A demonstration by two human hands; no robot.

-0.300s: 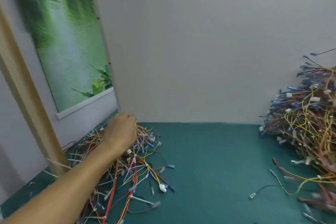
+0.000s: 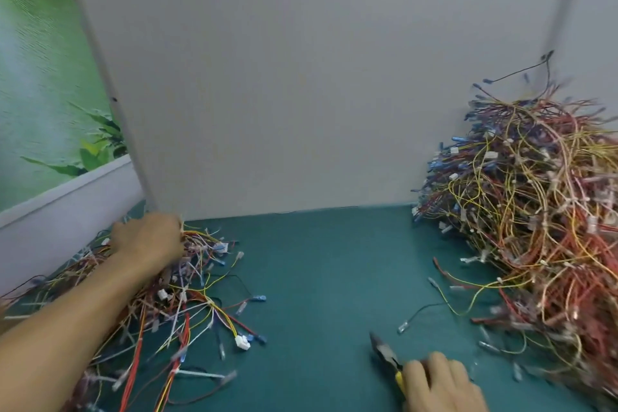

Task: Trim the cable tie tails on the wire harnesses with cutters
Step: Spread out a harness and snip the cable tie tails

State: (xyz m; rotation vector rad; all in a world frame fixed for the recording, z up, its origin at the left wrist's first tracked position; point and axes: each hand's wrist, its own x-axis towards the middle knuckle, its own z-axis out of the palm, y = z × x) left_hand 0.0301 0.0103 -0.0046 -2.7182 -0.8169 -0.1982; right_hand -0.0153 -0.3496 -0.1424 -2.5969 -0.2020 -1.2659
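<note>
My left hand [image 2: 147, 239] lies on top of a low heap of coloured wire harnesses [image 2: 187, 298] at the left, back of the hand up; its fingers are hidden among the wires. White cable tie tails stick out of that heap. My right hand [image 2: 441, 385] at the bottom right grips yellow-handled cutters [image 2: 388, 358], their dark jaws pointing up and to the left over the green mat. A much larger tangle of harnesses [image 2: 535, 211] is stacked at the right.
The green mat [image 2: 327, 271] lies bare between the two heaps. A white panel [image 2: 301, 77] stands upright at the back. A green landscape picture [image 2: 43, 77] hangs on the left wall. A loose black and yellow wire [image 2: 428, 311] lies near the cutters.
The view has swung right and down, so my right hand with the cutters has come into sight. My left hand stays on the left heap.
</note>
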